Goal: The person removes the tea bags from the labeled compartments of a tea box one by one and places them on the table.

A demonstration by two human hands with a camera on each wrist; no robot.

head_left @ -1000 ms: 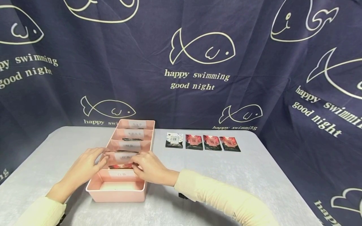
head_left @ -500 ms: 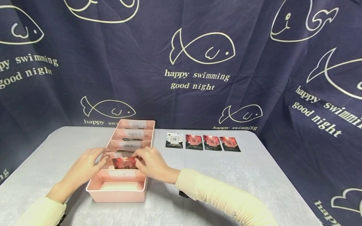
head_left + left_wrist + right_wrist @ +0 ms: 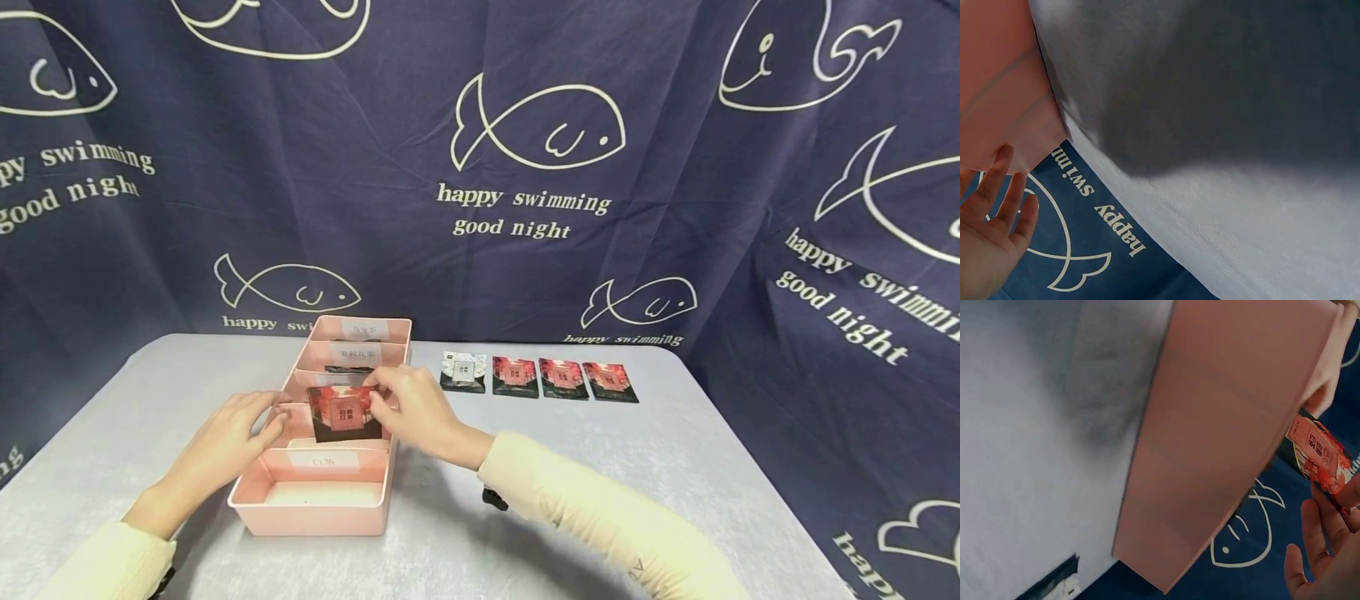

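My right hand pinches the upper right corner of a red and black tea sachet. The sachet hangs upright above the second compartment from the front of a pink divided box. In the right wrist view the same sachet shows beyond the box's rim, with thumb and fingers at its edge. My left hand rests at the box's left rim beside that compartment. Its fingers look loosely extended against the outer wall in the left wrist view.
On the table, right of the box, lie one white and black sachet and three red and black sachets, the middle one among them. Paper labels mark the dividers, and the front label is visible. A dark blue fish-print curtain hangs behind.
My right hand has drawn the red sachet up out of the second compartment from the front, lifting it clear of the divider. The left hand has stayed at the rim.
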